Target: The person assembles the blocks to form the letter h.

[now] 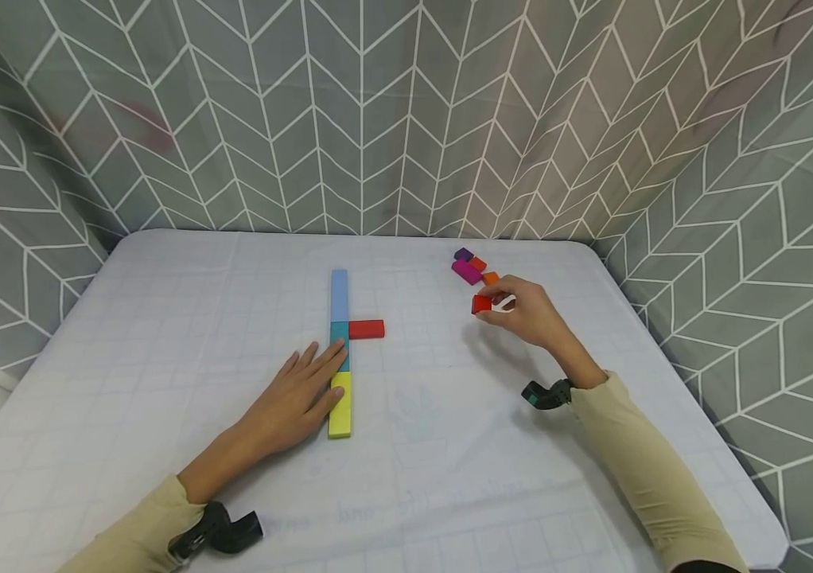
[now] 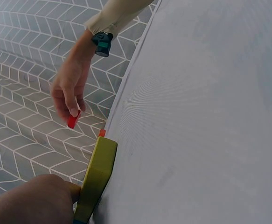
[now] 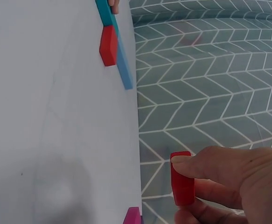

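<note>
My left hand (image 1: 297, 403) lies with fingers spread, its fingertips on the teal block (image 1: 339, 333) and thumb on the yellow block (image 1: 340, 419). These two and a light blue block (image 1: 339, 295) form a straight line, end to end. From the teal block's right side a red block (image 1: 367, 329) sticks out sideways. Between thumb and fingers my right hand (image 1: 525, 310) pinches another red block (image 3: 182, 179), raised above the table in the right wrist view. That hand also appears in the left wrist view, beyond the yellow block (image 2: 97, 175).
Just past my right hand, toward the far edge, lies a loose group: a magenta block (image 1: 467, 271), a purple block (image 1: 463, 255) and orange blocks (image 1: 490, 278). A white cloth covers the table (image 1: 435, 477). Patterned grey curtains (image 1: 392, 119) hang behind and at the sides.
</note>
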Demonstrator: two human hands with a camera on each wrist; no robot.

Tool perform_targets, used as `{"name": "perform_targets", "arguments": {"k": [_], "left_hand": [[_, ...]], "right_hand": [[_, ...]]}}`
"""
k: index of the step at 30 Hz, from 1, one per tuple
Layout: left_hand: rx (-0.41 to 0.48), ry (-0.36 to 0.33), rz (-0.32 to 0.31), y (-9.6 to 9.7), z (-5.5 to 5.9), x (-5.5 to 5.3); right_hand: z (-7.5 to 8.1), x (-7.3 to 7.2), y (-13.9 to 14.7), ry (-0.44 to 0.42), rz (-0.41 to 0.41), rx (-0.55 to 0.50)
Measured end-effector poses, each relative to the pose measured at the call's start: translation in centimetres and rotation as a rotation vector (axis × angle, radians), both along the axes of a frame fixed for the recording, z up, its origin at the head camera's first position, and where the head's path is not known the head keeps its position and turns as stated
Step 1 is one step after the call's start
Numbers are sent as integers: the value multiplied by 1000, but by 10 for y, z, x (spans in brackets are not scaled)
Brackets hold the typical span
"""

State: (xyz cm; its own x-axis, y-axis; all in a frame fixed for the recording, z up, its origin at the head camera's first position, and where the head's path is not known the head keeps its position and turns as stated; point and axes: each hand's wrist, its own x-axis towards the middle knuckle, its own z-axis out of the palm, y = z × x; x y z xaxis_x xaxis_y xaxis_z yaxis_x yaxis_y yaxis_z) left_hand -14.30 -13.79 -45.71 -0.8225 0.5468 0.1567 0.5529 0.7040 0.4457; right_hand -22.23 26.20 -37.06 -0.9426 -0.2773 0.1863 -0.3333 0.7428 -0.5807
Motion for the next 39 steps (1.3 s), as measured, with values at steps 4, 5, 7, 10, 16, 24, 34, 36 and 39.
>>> {"name": "perform_targets", "arguments": {"k": [4, 5, 7, 10, 16, 24, 34, 36, 39], "left_hand": [[9, 4, -3, 0, 0, 1], [9, 5, -4, 0, 0, 1], [8, 4, -4, 0, 0, 1], [5, 3, -2, 0, 0, 0], [-5, -5, 1, 0, 0, 0], [-9, -5, -3, 0, 0, 0], [-21, -11, -1, 1, 3, 0], [-24, -10, -1, 1, 3, 0], [-27, -14, -2, 1, 3, 0]], "right_hand": [[1, -1, -5, 15, 25, 2], [1, -1, -7, 16, 29, 4], [2, -1, -10, 20, 38, 4], [3, -1, -16, 28, 56, -2], [2, -3, -26, 44, 92, -14], [4, -4, -36, 28, 104, -7], [4, -7, -49, 39, 158, 6], [3, -8, -52, 44, 165, 9], [2, -8, -57, 43, 173, 16]]}}
